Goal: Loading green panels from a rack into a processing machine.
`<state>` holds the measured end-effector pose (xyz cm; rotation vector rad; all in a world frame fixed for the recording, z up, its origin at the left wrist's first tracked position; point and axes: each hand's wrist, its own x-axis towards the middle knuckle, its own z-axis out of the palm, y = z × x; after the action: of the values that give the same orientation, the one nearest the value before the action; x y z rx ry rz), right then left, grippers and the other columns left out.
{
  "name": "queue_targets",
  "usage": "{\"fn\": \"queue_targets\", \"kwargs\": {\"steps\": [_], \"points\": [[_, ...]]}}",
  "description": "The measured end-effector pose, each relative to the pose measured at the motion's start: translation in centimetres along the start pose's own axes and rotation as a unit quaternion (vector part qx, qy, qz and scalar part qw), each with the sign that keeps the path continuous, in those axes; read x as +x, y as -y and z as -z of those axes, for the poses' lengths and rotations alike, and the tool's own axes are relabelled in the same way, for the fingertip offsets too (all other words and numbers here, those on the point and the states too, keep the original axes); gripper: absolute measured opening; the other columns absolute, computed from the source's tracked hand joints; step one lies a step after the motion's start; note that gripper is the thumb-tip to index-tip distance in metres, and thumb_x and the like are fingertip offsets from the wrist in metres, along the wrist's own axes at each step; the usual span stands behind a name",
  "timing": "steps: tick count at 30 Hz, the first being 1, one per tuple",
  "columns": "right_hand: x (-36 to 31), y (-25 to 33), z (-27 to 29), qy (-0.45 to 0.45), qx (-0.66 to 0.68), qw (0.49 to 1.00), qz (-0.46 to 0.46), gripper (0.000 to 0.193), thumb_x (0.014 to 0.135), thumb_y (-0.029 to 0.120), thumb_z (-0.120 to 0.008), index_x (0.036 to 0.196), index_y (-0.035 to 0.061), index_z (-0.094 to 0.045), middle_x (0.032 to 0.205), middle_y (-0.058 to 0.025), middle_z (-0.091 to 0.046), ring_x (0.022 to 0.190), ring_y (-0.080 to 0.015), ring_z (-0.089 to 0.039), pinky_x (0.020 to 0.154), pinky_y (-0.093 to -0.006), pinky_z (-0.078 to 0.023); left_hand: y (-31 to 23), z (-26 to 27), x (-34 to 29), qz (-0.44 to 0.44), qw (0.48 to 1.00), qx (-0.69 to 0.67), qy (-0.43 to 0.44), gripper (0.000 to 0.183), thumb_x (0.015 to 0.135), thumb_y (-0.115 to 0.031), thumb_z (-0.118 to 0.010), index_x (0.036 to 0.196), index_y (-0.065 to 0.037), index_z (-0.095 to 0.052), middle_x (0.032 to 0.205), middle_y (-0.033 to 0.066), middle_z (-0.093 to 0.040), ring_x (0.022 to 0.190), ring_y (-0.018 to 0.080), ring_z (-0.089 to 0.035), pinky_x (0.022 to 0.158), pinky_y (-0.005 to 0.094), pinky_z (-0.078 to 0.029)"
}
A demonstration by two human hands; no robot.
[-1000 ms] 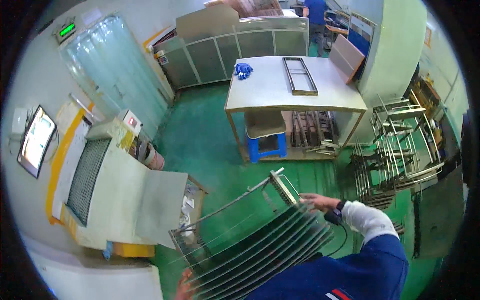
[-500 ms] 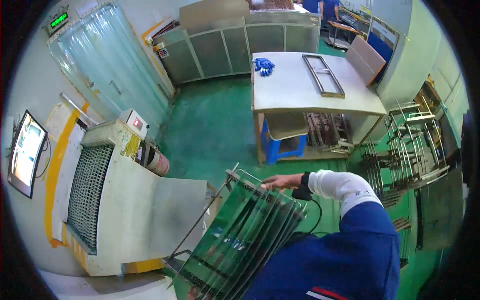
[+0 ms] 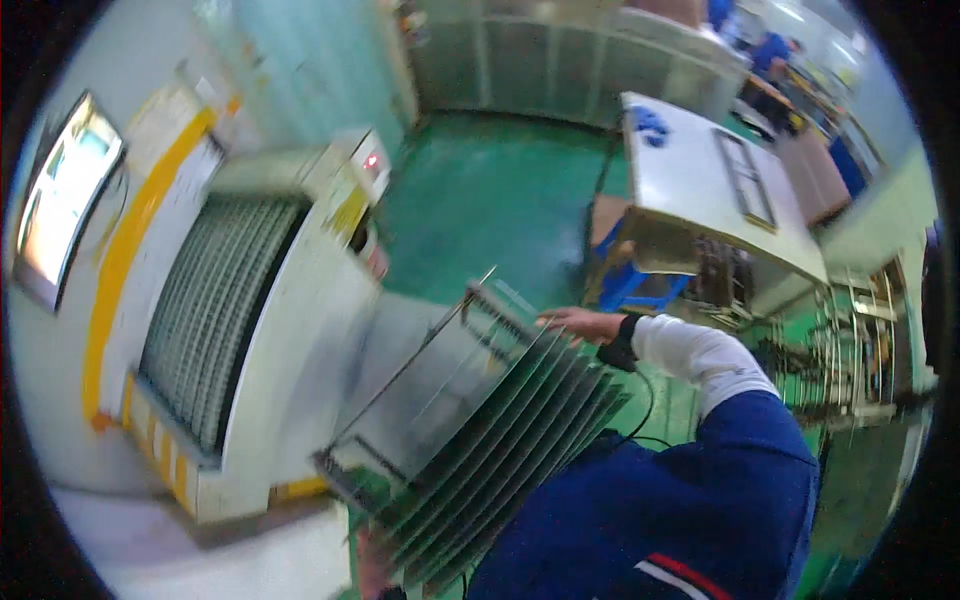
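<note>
A metal rack [image 3: 398,366] filled with several thin, upright sheets [image 3: 520,435], glassy and dark-edged, is tilted in front of my body. My right hand [image 3: 585,325] is closed on the far end of its top frame, below a black wristband and white sleeve. At the rack's near lower end is my left hand [image 3: 374,565], closed against the frame; it is blurred and its fingers are mostly hidden. The rack's left side overlaps the grey metal surface [image 3: 400,335] of a pale machine [image 3: 290,400] in my view; I cannot tell whether they touch.
The machine has a slatted opening [image 3: 220,320] on its left. A screen [image 3: 68,200] hangs on the left wall. At the back right a white table [image 3: 690,165] carries blue gloves [image 3: 650,127] and a metal frame [image 3: 743,175]. Metal racks [image 3: 830,345] stand at the right. Far off is another person [image 3: 772,52].
My view has swung left, so the table shifts right in the picture and the machine appears closer. The rack stays between my hands and moves with me.
</note>
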<state>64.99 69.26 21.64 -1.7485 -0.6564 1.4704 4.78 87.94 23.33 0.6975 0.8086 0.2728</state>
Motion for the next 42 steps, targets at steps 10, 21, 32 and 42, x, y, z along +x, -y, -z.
{"fn": "queue_targets", "kwargs": {"steps": [10, 21, 32, 42], "points": [[15.3, 5.6, -2.3, 0.066, -0.012, 0.996, -0.061, 0.075, 0.086, 0.061, -0.059, 0.142, 0.0126, -0.044, 0.112, -0.0052, -0.055, 0.102, -0.0206, -0.05, 0.087, -0.0386, -0.042, 0.2, 4.4, 2.0, -0.027, 0.985, -0.021, -0.168, 0.063, 0.101, -0.05, -0.038, 0.149, -0.011, -0.029, 0.141, 0.0103, -0.045, 0.116, 0.0223, -0.053, 0.095, 0.0397, -0.047], [28.6, 13.4, -2.0, 0.133, -0.114, 0.984, 0.004, 0.069, 0.087, 0.06, -0.059, 0.139, 0.016, -0.047, 0.114, -0.0029, -0.054, 0.099, -0.0199, -0.049, 0.082, -0.0418, -0.043, -2.2, 5.3, 7.5, -0.051, 0.959, -0.169, -0.22, 0.058, 0.101, -0.042, -0.045, 0.147, -0.007, -0.035, 0.141, 0.0098, -0.046, 0.12, 0.0216, -0.051, 0.097, 0.0342, -0.045], [38.0, 14.9, 0.6, 0.205, -0.167, 0.964, -0.016, 0.047, 0.095, 0.03, -0.054, 0.139, 0.0149, -0.048, 0.141, -0.0068, -0.045, 0.124, -0.0235, -0.048, 0.096, -0.0354, -0.045, -2.8, 9.2, 13.6, 0.058, 0.951, -0.058, -0.297, 0.062, 0.099, -0.049, -0.044, 0.145, -0.008, -0.038, 0.149, 0.0062, -0.038, 0.132, 0.0245, -0.04, 0.105, 0.0419, -0.036], [41.3, 27.9, -2.6, 0.042, -0.314, 0.941, 0.117, 0.039, 0.09, 0.031, -0.065, 0.116, 0.0026, -0.063, 0.115, -0.0067, -0.065, 0.107, -0.0187, -0.059, 0.094, -0.0344, -0.046, -1.0, 7.8, 11.3, 0.007, 0.931, -0.096, -0.352, 0.054, 0.1, -0.036, -0.05, 0.145, -0.01, -0.038, 0.14, 0.0134, -0.047, 0.119, 0.0302, -0.052, 0.094, 0.0365, -0.048]]}}
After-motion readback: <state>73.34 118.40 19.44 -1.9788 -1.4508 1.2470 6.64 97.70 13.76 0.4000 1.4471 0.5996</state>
